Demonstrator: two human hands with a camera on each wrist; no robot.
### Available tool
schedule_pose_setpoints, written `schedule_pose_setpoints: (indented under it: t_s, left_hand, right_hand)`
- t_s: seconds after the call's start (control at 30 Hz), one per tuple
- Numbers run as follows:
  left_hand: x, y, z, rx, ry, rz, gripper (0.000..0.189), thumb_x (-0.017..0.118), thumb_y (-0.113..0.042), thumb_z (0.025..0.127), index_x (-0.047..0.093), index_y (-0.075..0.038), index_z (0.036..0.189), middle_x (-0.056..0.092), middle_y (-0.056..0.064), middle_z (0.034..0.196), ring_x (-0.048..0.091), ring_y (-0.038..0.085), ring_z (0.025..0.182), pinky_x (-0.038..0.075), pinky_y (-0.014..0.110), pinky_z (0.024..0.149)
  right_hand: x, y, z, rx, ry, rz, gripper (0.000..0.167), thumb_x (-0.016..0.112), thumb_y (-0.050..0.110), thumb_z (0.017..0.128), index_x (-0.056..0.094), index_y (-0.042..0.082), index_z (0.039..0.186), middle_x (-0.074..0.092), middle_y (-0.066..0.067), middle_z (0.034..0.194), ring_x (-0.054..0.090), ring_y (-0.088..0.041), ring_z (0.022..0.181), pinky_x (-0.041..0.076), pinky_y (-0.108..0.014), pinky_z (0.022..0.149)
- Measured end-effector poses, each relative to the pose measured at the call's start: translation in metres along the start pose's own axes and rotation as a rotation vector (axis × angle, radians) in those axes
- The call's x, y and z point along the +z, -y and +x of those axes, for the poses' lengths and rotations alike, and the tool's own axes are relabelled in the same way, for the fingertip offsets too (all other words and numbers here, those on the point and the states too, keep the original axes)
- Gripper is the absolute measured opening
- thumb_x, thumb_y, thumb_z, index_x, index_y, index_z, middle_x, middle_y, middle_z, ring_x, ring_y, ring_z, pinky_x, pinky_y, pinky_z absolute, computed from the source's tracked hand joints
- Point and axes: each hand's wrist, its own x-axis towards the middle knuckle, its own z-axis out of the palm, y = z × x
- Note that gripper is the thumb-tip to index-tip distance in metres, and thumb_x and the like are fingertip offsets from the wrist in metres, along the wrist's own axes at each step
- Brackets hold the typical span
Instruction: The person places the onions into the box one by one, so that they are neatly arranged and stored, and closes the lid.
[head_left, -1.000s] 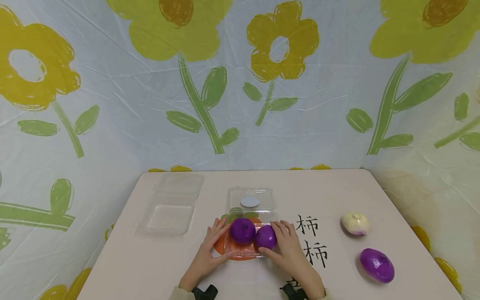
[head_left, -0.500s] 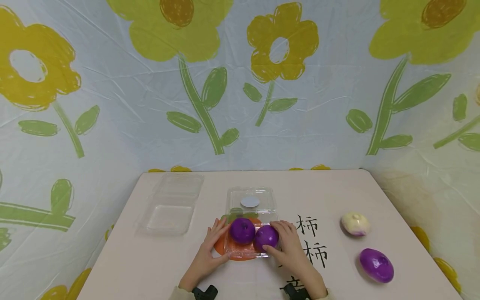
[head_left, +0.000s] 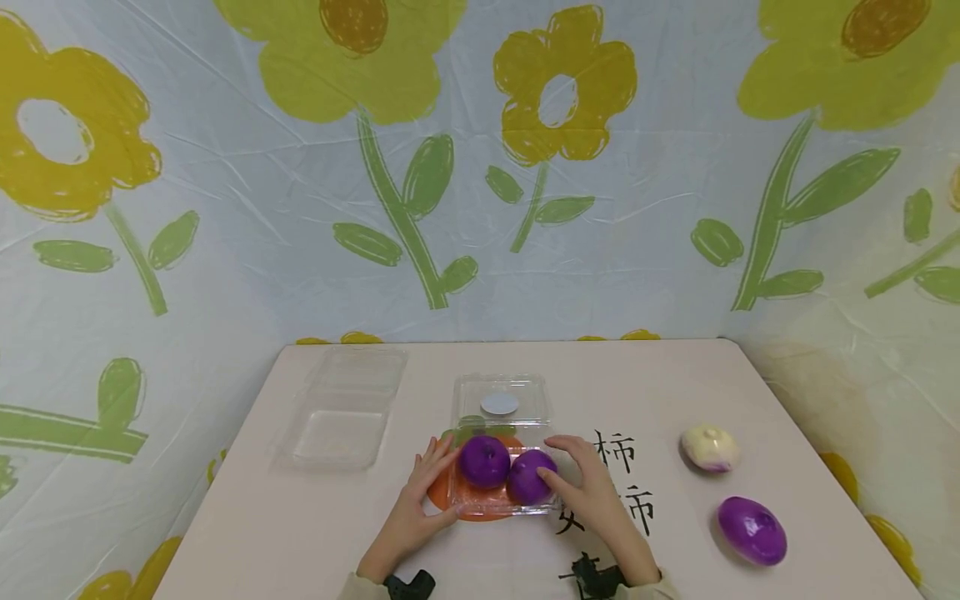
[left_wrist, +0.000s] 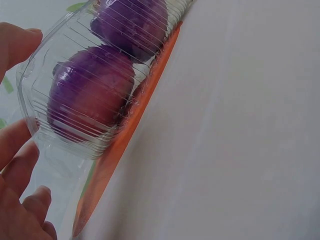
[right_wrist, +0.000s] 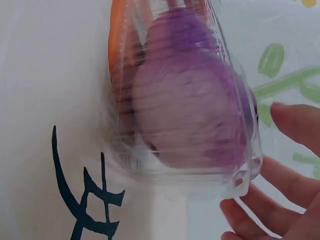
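A hinged clear plastic box (head_left: 543, 504) lies opened up in the table's middle with its lid folded back. Two shiny purple, round, onion-like vegetables (head_left: 484, 462) sit side by side in its base. My left hand (head_left: 414, 504) rests at the box's left end, its thumb near the front corner and its fingers spread. The left wrist view shows its fingertips right at the rim (left_wrist: 26, 107). My right hand (head_left: 596, 492) is at the box's right end, thumb overlapping the right vegetable (head_left: 531, 482) in the head view. In the right wrist view its fingers (right_wrist: 270, 200) are loosely spread beside the box corner.
Another clear box (head_left: 341, 437) stands opened at the left. To the right lie a cream-coloured vegetable (head_left: 711, 448) with a purple edge and a glossy purple one (head_left: 753, 531). The tabletop (head_left: 300, 533) bears an orange print (head_left: 438, 492) and black characters (head_left: 613, 450).
The right vegetable has settled slightly rightward in the box. My right hand has loosened from it, its thumb lifting and its fingers spreading outward. The left hand has stayed in place.
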Motion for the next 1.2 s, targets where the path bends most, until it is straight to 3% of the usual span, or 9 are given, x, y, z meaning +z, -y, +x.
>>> schedule_pose_setpoints:
  t_s: [0.17,0.27,0.4,0.5,0.63,0.8,1.07,1.2]
  left_hand:
    - [0.004,0.024,-0.005,-0.006,0.003,0.02,0.075,0.078,-0.005,0.076,0.047,0.001,0.144,0.032,0.027,0.155,0.01,0.04,0.15,-0.001,0.078,0.105]
    - [0.005,0.032,-0.007,-0.003,0.009,0.028,0.076,0.079,-0.01,0.077,0.047,-0.003,0.145,0.032,0.023,0.156,0.012,0.044,0.148,0.0,0.077,0.107]
    - [0.004,0.035,-0.009,-0.011,0.017,0.016,0.075,0.078,-0.015,0.08,0.046,-0.007,0.147,0.031,0.019,0.158,0.011,0.047,0.147,-0.003,0.069,0.114]
    - [0.004,0.035,-0.009,-0.012,0.02,0.019,0.074,0.077,-0.017,0.081,0.045,-0.008,0.148,0.03,0.017,0.159,0.011,0.047,0.147,-0.006,0.054,0.12]
    - [0.004,0.035,-0.009,0.002,0.018,0.034,0.074,0.077,-0.016,0.082,0.044,-0.007,0.148,0.03,0.019,0.159,0.011,0.05,0.146,-0.007,0.038,0.121]
    - [0.004,0.034,-0.008,0.008,0.018,0.036,0.075,0.077,-0.015,0.082,0.044,-0.006,0.148,0.03,0.019,0.159,0.012,0.052,0.145,-0.006,0.033,0.12]
    - [0.004,0.035,-0.007,0.002,0.019,0.041,0.076,0.078,-0.015,0.081,0.045,-0.006,0.148,0.03,0.02,0.158,0.013,0.052,0.145,-0.006,0.03,0.12]
    - [0.003,0.034,-0.008,0.004,0.019,0.037,0.075,0.078,-0.015,0.081,0.045,-0.005,0.148,0.03,0.021,0.158,0.013,0.052,0.145,-0.005,0.033,0.121]
  right_hand:
    - [0.0,-0.012,0.005,0.075,-0.073,0.148,0.032,0.074,0.002,0.086,0.066,0.005,0.117,0.066,-0.008,0.118,0.06,-0.03,0.113,0.048,-0.053,0.101]
    - [0.002,-0.019,0.007,0.16,-0.101,0.296,0.032,0.069,0.0,0.09,0.062,-0.003,0.121,0.064,-0.016,0.12,0.059,-0.033,0.113,0.048,-0.039,0.104]
    - [0.006,-0.028,0.009,0.293,-0.118,0.476,0.04,0.064,0.004,0.095,0.052,-0.008,0.131,0.059,-0.024,0.128,0.056,-0.034,0.118,0.049,-0.02,0.097]
    - [0.009,-0.036,0.01,0.369,-0.095,0.559,0.048,0.062,0.009,0.097,0.044,-0.007,0.139,0.053,-0.025,0.136,0.056,-0.023,0.121,0.047,-0.015,0.094]
    - [0.012,-0.046,0.013,0.41,-0.032,0.695,0.055,0.057,0.013,0.1,0.033,-0.007,0.146,0.043,-0.027,0.146,0.053,-0.009,0.124,0.044,-0.013,0.098]
    - [0.017,-0.058,0.019,0.404,0.049,0.9,0.056,0.048,0.008,0.103,0.022,-0.01,0.149,0.026,-0.033,0.154,0.051,-0.006,0.128,0.04,-0.016,0.103]
    - [0.02,-0.068,0.023,0.449,0.134,0.877,0.059,0.05,0.012,0.103,0.023,0.0,0.154,0.026,-0.018,0.16,0.031,-0.024,0.145,0.036,-0.016,0.106]
    - [0.022,-0.07,0.022,0.423,0.156,0.867,0.059,0.049,0.012,0.104,0.022,0.002,0.155,0.025,-0.017,0.161,0.024,-0.032,0.147,0.034,-0.015,0.106]
